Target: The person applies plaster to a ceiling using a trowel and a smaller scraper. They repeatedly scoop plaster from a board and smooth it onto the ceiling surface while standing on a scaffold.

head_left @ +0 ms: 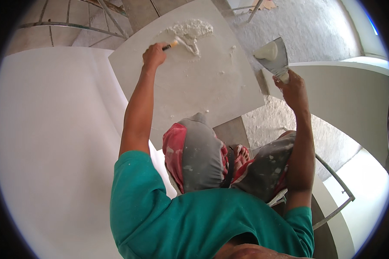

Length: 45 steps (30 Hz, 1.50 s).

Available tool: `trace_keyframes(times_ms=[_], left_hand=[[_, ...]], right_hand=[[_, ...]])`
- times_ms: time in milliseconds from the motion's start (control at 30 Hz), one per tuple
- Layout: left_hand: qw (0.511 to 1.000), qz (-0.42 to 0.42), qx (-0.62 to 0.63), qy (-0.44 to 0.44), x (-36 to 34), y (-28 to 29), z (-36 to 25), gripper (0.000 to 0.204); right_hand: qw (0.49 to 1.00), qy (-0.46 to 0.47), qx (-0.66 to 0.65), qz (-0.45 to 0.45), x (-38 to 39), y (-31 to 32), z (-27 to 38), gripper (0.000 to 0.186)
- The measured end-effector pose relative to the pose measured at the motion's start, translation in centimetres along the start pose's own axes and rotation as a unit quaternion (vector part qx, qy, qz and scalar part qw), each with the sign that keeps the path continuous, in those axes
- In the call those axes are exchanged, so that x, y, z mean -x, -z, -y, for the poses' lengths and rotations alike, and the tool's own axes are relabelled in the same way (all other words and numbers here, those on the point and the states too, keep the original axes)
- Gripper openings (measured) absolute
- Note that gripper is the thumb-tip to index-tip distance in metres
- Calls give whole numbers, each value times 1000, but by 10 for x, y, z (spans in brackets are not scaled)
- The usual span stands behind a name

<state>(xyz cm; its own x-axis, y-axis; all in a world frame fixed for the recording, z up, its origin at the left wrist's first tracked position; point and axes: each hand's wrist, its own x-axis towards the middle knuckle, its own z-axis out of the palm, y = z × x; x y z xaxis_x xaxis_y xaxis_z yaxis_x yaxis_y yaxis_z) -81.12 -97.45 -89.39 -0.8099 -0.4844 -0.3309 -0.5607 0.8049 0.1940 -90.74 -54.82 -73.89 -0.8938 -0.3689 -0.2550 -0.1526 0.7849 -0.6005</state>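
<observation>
My left hand point(154, 55) is closed around the dark and yellow handle of a putty knife point(170, 45). Its front end meets white plaster on the board, and the blade is hard to make out there. A rough plaster heap point(193, 28) lies near the far edge of the pale board point(190, 82), with a smear trailing toward me. On the right, my right hand point(295, 93) grips a wide putty knife point(277, 64) by its handle, raised just beyond the board's right edge. A smooth lump of plaster point(267, 51) sits on its flared metal blade.
Small plaster crumbs dot the board. A smooth white curved surface point(52, 142) fills the left side, and a curved wall point(345, 93) rises at right. Metal frames stand at the upper left point(73, 26) and lower right point(335, 172). Plaster-splashed floor point(307, 30) lies beyond.
</observation>
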Motion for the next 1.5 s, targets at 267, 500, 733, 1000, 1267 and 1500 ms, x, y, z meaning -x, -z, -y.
trace_keyframes(times_ms=[267,500,733,1000,1267,1500], left_hand=[[985,-85,-27,-147,78,-114,-14,50],[994,-88,-28,66,26,-12,51,39],[999,42,2,-14,75,-39,-30,39],[992,-66,8,104,-24,-19,2,31],[999,-12,43,31,18,-4,-11,36],[972,-173,-72,-140,64,-124,-19,47]], right_hand=[[1000,5,5,0,0,0,0,33],[1000,19,8,-10,-4,0,2,31],[1000,4,-18,-6,-1,3,1,29],[1000,17,16,-11,0,3,-6,30],[999,5,-30,-17,-1,6,-1,31],[999,33,15,-2,-6,-4,0,31]])
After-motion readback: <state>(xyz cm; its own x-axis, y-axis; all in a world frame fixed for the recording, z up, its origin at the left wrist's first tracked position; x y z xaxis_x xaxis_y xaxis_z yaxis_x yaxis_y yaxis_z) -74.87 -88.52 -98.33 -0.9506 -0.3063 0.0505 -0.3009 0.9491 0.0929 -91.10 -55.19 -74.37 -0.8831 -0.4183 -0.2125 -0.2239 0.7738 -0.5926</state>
